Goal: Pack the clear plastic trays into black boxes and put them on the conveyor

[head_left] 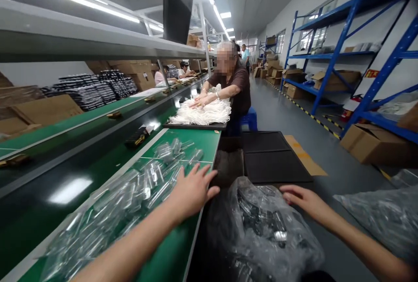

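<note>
While a green-topped desk (174, 247) spans the near left, transparent plastic pieces (130, 193) lie heaped along its right part. Right of the desk, near, sits a clear bag (300, 238) with similar pieces (261, 214) inside. Farther off, a black tray (196, 126) bears white cords (202, 114). The left hand (194, 190), fingers spread wide, is beside the heap; the right hand (302, 198) is at the bag's far right rim, its grip impossible to tell.

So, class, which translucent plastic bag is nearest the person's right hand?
The plastic bag beside the green worktop, its upper edge by the fingertips of the right hand; the far-right bag lies beyond the right forearm.
</note>
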`<state>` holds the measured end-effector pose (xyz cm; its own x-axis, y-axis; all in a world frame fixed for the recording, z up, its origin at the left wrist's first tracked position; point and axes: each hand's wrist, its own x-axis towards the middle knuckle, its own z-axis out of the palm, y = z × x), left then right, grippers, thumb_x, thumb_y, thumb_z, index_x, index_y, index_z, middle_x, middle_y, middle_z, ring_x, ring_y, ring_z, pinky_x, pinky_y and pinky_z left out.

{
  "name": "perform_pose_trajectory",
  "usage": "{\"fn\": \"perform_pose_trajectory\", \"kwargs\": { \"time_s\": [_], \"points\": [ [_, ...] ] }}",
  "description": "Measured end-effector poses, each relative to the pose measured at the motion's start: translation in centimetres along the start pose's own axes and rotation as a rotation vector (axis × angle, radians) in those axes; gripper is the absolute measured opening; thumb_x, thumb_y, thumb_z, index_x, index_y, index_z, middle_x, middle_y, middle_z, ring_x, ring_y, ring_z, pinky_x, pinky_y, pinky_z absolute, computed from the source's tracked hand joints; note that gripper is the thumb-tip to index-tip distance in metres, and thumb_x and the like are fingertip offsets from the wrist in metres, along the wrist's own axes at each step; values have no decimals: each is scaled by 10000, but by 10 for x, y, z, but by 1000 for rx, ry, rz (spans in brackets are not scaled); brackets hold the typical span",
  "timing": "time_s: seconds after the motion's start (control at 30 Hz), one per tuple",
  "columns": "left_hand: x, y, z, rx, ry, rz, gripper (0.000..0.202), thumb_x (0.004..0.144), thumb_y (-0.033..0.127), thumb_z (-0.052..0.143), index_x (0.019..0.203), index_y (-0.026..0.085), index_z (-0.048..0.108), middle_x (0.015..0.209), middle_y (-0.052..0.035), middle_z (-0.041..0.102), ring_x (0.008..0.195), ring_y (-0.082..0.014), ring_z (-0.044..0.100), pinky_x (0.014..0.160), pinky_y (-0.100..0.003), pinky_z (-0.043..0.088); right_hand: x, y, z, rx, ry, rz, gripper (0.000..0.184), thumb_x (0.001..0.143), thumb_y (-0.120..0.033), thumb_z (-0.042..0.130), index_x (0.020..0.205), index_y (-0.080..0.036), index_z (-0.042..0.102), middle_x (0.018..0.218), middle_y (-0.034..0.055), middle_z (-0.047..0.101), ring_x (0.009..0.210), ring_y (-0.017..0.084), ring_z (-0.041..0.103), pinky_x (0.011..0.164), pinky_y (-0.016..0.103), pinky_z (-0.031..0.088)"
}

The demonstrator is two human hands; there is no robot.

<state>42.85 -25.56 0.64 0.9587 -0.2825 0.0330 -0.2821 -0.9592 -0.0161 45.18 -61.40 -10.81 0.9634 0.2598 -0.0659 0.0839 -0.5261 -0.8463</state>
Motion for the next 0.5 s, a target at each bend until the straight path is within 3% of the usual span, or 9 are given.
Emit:
{"fn": "perform_pose_trajectory", "kwargs": {
  "time_s": [0.07,0.13,0.2,0.27,0.33,0.4,0.47,0.5],
  "points": [
    [-10,-3,29,92,-30,-5,402,903,372,405,1291,312,491,1430,-42,405,1315,-387,307,994,-706,162,-22,37,-5,57,-13,84,388,811,-459,526,1083,-212,650,932,70,713,853,247,663,769,330,514],
    [-15,-16,45,147,3,-38,378,901,252,401,1254,265,533,1419,-71,417,1304,-410,312,972,-743,104,-37,66,-6,116,-23,143,389,806,-450,545,1089,-200,643,922,63,711,852,238,660,791,334,506],
    [-13,-28,46,202,46,-65,341,888,220,418,1183,203,587,1395,-113,443,1295,-444,299,937,-777,77,-42,87,-1,174,-32,179,377,827,-427,558,1103,-177,621,935,57,698,854,218,652,817,353,496],
    [-2,-27,38,219,74,-64,315,878,237,444,1133,157,611,1373,-157,456,1301,-464,265,928,-784,71,-40,103,9,224,-47,211,340,864,-397,563,1106,-160,598,929,46,679,833,193,645,819,382,494],
    [17,-7,27,110,89,-21,343,879,271,453,1166,139,585,1375,-176,443,1333,-446,199,982,-734,83,-31,113,23,267,-60,245,293,896,-368,556,1093,-153,586,922,33,658,815,175,636,803,396,499],
    [44,28,24,-75,88,43,379,890,324,444,1209,150,554,1372,-147,450,1353,-370,204,1075,-594,139,-17,121,40,304,-61,284,262,909,-350,547,1078,-153,584,945,32,643,819,171,628,785,389,508],
    [77,70,38,-246,31,93,378,911,351,410,1209,167,552,1324,-105,504,1301,-268,346,1103,-412,231,1,131,60,336,-47,332,251,910,-338,548,1076,-153,582,996,41,630,851,176,621,779,385,513],
    [93,89,55,-300,-11,100,373,927,349,380,1210,174,550,1282,-92,539,1238,-225,431,1078,-360,287,11,138,70,349,-33,365,250,910,-334,549,1080,-154,579,1023,47,622,869,180,617,779,385,514]
  ]
}}
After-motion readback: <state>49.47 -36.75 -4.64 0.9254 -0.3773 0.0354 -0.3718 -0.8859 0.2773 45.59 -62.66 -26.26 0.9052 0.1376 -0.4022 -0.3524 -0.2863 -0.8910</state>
